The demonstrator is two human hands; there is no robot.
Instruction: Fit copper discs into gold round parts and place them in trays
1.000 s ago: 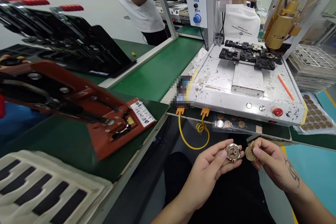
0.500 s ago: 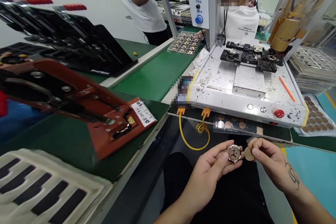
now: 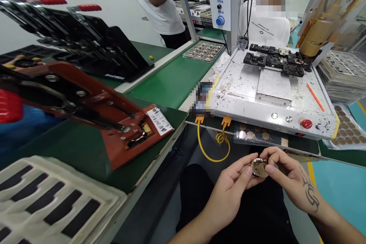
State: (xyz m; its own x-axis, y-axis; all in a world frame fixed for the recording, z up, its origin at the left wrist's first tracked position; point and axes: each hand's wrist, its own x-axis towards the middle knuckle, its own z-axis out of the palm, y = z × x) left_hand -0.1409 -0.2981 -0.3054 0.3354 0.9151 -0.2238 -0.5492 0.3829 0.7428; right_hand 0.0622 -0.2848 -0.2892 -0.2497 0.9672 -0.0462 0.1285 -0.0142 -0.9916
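Above my lap, my left hand (image 3: 233, 179) grips a round rose-gold watch case (image 3: 254, 163) between thumb and fingers. My right hand (image 3: 283, 169) pinches a thin tan disc (image 3: 260, 170) at its right edge. The disc lies over the opening of the case, slightly askew, covering most of it. Whether it sits inside the rim I cannot tell. Fingertips of both hands meet around the case and hide part of its edge.
Ahead stands a white machine (image 3: 246, 101) with black fixtures (image 3: 274, 61) and a red button (image 3: 306, 123). A red-brown toggle press (image 3: 137, 141) stands left, near white trays (image 3: 57, 202). A sheet of tan discs (image 3: 347, 126) lies right. Beyond are a parts tray (image 3: 203, 51) and co-workers.
My right hand has moved left and brought the tan disc from beside the watch case onto its opening. My left hand still holds the case. The view has shifted slightly.
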